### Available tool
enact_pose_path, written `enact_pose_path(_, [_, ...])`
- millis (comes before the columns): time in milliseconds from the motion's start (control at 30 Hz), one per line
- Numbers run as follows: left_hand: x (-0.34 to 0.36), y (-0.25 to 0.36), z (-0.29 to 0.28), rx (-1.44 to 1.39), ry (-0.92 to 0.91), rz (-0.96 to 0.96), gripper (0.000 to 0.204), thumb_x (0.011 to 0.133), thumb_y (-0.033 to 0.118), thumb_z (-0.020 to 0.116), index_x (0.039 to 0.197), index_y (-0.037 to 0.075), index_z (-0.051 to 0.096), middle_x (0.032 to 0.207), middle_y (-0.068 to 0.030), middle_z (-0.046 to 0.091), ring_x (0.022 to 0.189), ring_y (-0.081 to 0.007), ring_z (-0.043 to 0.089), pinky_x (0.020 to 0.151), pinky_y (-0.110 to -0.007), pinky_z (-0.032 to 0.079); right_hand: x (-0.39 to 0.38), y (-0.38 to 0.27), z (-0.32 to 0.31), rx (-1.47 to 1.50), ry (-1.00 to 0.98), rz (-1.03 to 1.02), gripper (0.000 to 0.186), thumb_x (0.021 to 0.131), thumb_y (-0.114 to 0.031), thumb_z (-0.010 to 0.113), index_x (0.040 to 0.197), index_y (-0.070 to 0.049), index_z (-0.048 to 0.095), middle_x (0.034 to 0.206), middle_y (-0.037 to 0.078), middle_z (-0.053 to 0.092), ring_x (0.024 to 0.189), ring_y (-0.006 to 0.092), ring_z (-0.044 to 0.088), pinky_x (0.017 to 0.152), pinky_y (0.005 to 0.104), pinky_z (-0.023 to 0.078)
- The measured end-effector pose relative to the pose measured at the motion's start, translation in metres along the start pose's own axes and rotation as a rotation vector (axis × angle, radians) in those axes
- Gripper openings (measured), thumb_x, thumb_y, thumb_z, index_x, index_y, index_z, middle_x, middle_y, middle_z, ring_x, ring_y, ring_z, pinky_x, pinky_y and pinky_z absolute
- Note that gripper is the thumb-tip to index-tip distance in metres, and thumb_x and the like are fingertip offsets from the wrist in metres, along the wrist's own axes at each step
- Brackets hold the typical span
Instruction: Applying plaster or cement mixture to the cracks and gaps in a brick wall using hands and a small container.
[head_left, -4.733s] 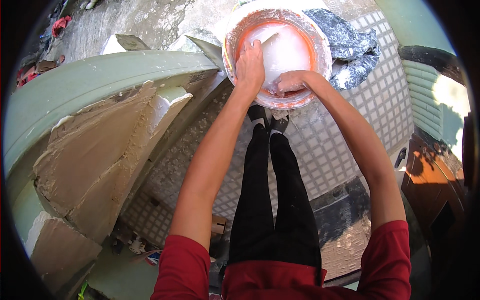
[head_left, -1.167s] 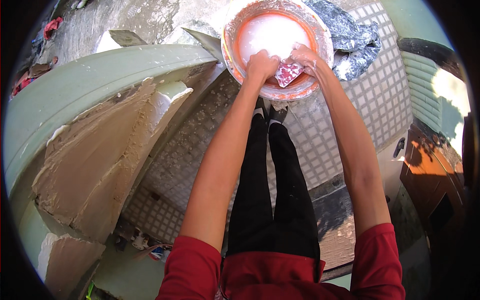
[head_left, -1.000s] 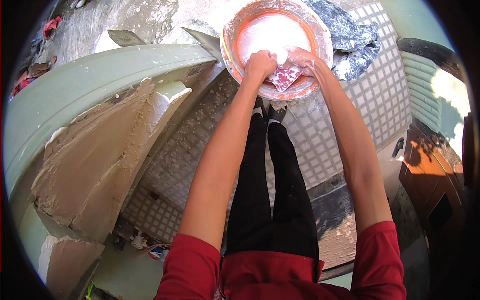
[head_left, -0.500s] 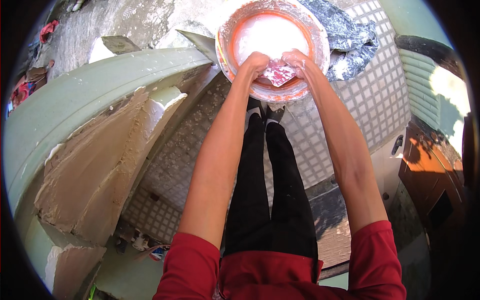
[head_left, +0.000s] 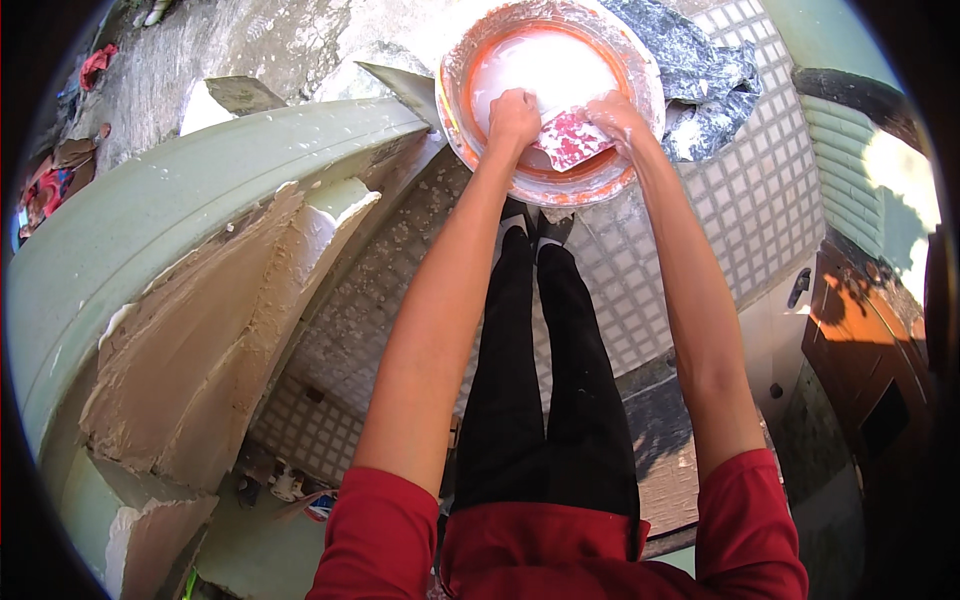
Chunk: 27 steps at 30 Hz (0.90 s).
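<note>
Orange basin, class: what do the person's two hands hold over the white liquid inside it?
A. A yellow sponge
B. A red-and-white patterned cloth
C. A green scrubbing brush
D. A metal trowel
B: the left hand and right hand grip a red-and-white patterned cloth between them, above the white liquid in the orange basin.

a red-and-white cloth [head_left: 572, 140] lies bunched in the orange basin [head_left: 452, 95] of milky water.

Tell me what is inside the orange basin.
The orange basin holds milky white liquid. Both hands, left hand and right hand, grip a red-and-white cloth in it. The bottom is hidden.
</note>
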<state>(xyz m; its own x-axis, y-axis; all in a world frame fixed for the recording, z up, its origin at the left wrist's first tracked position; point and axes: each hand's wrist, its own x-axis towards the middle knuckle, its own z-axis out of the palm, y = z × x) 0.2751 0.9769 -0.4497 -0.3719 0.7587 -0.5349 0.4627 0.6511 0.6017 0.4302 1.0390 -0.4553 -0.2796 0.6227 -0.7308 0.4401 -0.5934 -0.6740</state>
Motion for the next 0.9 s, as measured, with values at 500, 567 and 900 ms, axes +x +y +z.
enact_pose_path(500, [0.002, -0.016, -0.014, -0.606, -0.168, -0.327, 0.036, 0.072, -0.015, 0.06, 0.107, -0.008, 0.05, 0.09, -0.0141, 0.061, 0.075, -0.0201, 0.063, 0.063, -0.029, 0.053, -0.024, -0.015, 0.035, -0.707, 0.076, -0.107, 0.036, 0.072, -0.021, 0.062, 0.094, 0.008, 0.065, 0.09, 0.03, 0.064, 0.089, 0.0336, 0.065, 0.078, 0.0393, 0.05])
enact_pose_path(567, [0.004, -0.014, -0.013, -0.694, -0.327, -0.346, 0.027, 0.074, -0.014, 0.059, 0.099, -0.005, 0.056, 0.087, -0.0136, 0.062, 0.075, -0.0205, 0.064, 0.063, -0.029, 0.054, -0.023, -0.007, 0.033, -0.843, 0.243, -0.319, 0.038, 0.073, -0.023, 0.063, 0.096, 0.007, 0.065, 0.093, 0.031, 0.063, 0.094, 0.0358, 0.063, 0.082, 0.0407, 0.049])
enact_pose_path(900, [-0.014, 0.0, -0.018, -0.964, -0.299, -0.424, 0.016, 0.078, -0.007, 0.064, 0.093, -0.006, 0.058, 0.084, -0.0125, 0.064, 0.075, -0.0211, 0.065, 0.068, -0.031, 0.056, 0.004, -0.004, 0.027, -0.187, -0.156, -0.036, 0.038, 0.078, -0.026, 0.064, 0.094, 0.009, 0.065, 0.086, 0.02, 0.066, 0.075, 0.0219, 0.064, 0.068, 0.0318, 0.05])
